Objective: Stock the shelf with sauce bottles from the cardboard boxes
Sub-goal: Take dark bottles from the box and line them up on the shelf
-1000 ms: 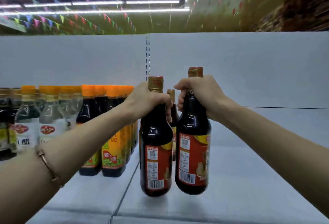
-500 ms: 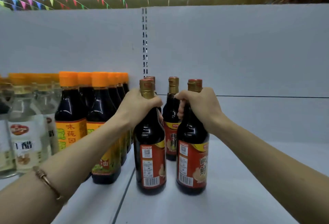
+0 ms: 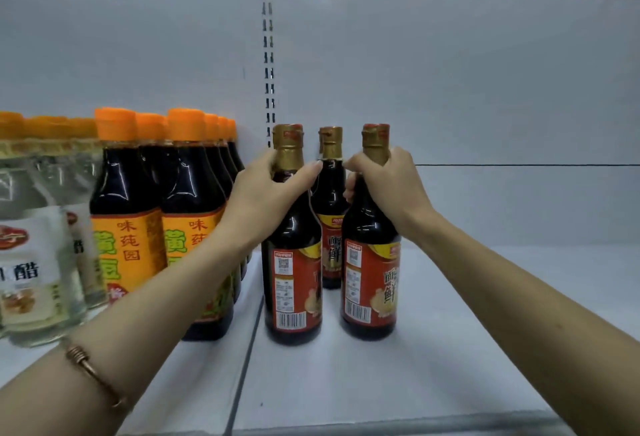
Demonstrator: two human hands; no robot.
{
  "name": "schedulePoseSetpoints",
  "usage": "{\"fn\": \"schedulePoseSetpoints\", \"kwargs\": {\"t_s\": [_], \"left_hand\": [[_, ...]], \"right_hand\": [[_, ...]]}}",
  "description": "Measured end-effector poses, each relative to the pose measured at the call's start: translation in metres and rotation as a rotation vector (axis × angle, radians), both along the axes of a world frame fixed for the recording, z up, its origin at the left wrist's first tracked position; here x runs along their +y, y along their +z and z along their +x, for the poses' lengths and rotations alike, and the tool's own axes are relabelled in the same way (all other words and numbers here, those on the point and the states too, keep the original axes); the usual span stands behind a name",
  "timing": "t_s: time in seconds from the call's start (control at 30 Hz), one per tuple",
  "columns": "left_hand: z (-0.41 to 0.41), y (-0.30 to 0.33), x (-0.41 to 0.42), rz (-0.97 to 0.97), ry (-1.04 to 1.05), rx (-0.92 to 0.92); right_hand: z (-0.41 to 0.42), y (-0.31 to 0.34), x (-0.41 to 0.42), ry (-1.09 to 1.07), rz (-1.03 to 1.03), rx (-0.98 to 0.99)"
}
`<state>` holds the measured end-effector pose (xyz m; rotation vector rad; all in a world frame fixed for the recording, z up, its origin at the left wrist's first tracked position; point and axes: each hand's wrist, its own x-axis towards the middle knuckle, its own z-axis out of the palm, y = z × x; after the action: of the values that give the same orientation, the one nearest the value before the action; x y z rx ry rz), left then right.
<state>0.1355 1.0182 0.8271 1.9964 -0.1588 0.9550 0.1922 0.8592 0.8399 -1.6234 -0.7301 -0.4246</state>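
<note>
Three red-labelled sauce bottles (image 3: 292, 262) stand visible; two hands (image 3: 263, 193); one bracelet (image 3: 91, 371).

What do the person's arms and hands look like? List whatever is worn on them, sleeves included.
Both forearms are bare, with no sleeve in view on either. The left wrist carries a thin rose-gold bracelet with a coiled wire section on top. The left hand and right hand wear no gloves, and no rings show. The visible nails are short and unpainted.
</note>
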Motion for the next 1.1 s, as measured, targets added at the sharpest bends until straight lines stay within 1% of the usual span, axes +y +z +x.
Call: {"fn": "schedulePoseSetpoints", "kwargs": {"t_s": [0.1,0.2,0.3,0.43,0.57,0.7,0.77,0.9,1.0,1.1], "left_hand": [[-0.010,-0.015,-0.003,-0.048,-0.013,0.063],[-0.022,-0.048,-0.009,-0.026,0.021,0.137],[-0.031,-0.068,-0.009,0.040,0.078,0.178],[-0.037,-0.067,-0.006,0.045,0.061,0.228],[-0.039,-0.068,0.001,0.062,0.006,0.206],[-0.039,-0.071,0.001,0.055,-0.040,0.260],[-0.038,-0.071,0.001,0.054,-0.019,0.291],[-0.039,-0.066,0.000,0.101,0.109,0.345],[-0.042,-0.064,0.000,0.145,0.111,0.311],[-0.046,-0.068,0.004,0.162,0.086,0.253]], "right_hand": [[-0.002,-0.018,-0.007,-0.044,-0.060,-0.040],[-0.008,-0.044,-0.014,-0.031,-0.099,-0.002],[-0.017,-0.060,-0.019,0.001,-0.092,0.018],[-0.028,-0.065,-0.017,0.034,-0.086,0.019],[-0.031,-0.070,-0.013,0.022,-0.059,0.044],[-0.030,-0.069,-0.015,0.009,-0.089,0.006],[-0.028,-0.068,-0.013,0.007,-0.138,-0.019],[-0.024,-0.066,-0.009,0.012,-0.197,-0.018],[-0.021,-0.065,-0.011,0.021,-0.219,0.005],[-0.019,-0.065,-0.010,0.045,-0.184,0.027]]}}
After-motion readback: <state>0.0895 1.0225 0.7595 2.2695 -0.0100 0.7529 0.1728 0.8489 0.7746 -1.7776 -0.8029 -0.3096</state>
